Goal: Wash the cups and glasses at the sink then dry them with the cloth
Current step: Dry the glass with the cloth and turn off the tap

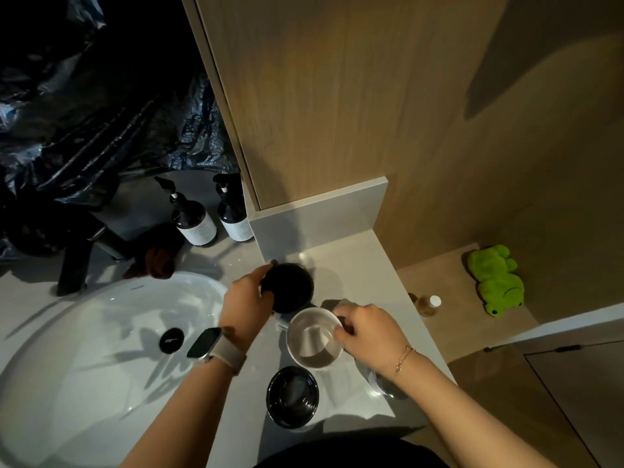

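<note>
My left hand [248, 298] grips a black cup [290, 287] by its rim, on the grey counter [364, 265] right of the sink. My right hand [369, 332] holds a white cup [314, 339] at its right rim, just in front of the black one. A second black cup [292, 396] stands on the counter nearer to me. Under my right wrist shows part of a clear glass [383, 386]. A brown cloth [158, 255] lies crumpled behind the white oval sink [101, 349], beside the black tap [76, 261].
Two dark pump bottles [194, 217] [233, 211] stand at the back of the counter against a wooden wall panel. A small bottle [429, 305] and a green plush frog [496, 282] sit on a lower wooden ledge at the right. Black plastic sheeting hangs at the upper left.
</note>
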Motion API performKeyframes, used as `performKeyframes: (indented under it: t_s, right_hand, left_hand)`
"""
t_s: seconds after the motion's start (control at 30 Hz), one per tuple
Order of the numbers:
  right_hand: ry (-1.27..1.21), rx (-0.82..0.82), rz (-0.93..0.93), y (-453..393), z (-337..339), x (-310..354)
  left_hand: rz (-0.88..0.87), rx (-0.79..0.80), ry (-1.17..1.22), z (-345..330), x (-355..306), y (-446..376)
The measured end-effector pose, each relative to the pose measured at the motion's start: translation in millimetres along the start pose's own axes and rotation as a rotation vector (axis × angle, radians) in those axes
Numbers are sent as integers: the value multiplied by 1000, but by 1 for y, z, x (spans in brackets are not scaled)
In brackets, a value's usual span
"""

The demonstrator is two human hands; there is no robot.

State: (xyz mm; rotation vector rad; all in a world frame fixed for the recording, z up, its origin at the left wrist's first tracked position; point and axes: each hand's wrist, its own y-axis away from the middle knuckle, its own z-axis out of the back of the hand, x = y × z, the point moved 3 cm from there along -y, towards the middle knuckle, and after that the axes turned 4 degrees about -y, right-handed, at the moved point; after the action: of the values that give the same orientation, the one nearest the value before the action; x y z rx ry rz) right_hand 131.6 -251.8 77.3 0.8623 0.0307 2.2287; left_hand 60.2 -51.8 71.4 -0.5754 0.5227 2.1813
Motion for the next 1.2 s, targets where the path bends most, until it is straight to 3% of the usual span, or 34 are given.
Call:
performKeyframes:
  t_s: [0.13, 0.23, 0.37, 0.47, 0.63, 0.87, 1.0, 1.2]
  right_hand:
    - [-198, -30, -18, 11, 7, -10]
    - [-155, -21, 17, 45, 20, -35]
    - [-28, 147, 30, 85, 17, -58]
    - [0, 101, 39, 90, 5, -62]
    - [-23, -18, 43, 88, 3, -67]
    - [-112, -125, 59, 76, 51, -65]
    - [-65, -163, 61, 40, 86, -64]
    - [-3, -164, 35, -36, 102, -77]
  left_hand:
    - [97, -22, 26, 9, 16, 20]
    - [155, 22, 5, 13, 16, 50]
    - [135, 359, -54, 14, 12, 107]
    - [15, 556, -129, -3, 3, 135]
    - [-55, 355, -314, -21, -3, 145]
    - [-146, 252, -44, 28, -62, 149]
    - [-258, 158, -127, 39, -113, 99]
    - [-184, 154, -148, -1, -134, -2]
